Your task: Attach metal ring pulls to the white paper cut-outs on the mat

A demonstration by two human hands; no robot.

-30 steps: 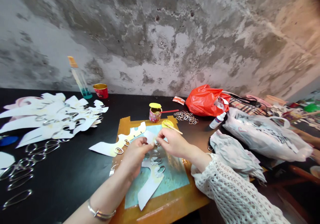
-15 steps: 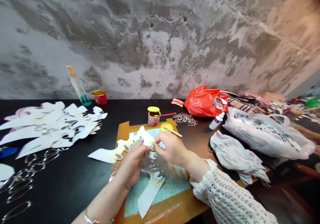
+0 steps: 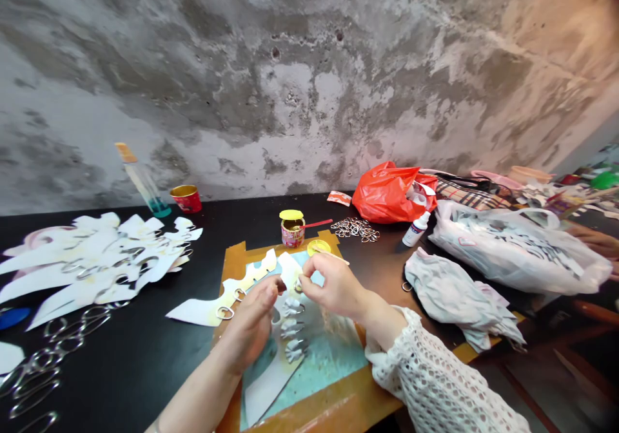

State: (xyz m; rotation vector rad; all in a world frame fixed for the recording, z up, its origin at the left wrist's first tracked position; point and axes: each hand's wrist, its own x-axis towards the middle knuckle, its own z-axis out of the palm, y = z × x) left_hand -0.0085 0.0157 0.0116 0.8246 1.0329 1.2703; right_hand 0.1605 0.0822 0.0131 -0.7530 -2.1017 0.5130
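A white cut-out strip [image 3: 273, 384] with yellowish patches lies on the pale blue sheet [image 3: 333, 356], several metal rings held along it in folded tabs [image 3: 293, 327]. My right hand [image 3: 333, 281] pinches its upper part, where a small shiny bit shows at the fingertips. Just left of the strip, my left hand [image 3: 251, 323] is loosely cupped, thumb raised, with nothing visible in it; some fingers are hidden. Beyond it lies a second white cut-out [image 3: 193, 307] with loose metal rings [image 3: 225, 313] on it.
An opened tin with a yellow lid [image 3: 293, 230] and red stick stands behind the sheet. A ring pile [image 3: 355, 229], white bottle [image 3: 416, 230], red bag [image 3: 387, 194], white bag [image 3: 517, 246] and cloth [image 3: 454, 291] are right. White cut-outs [image 3: 106, 252] and a red cup [image 3: 186, 199] are left.
My left hand has come away from the strip and loosened. The strip's lower end has swung left, showing its row of tabs. My right hand stays pinched at the upper part.
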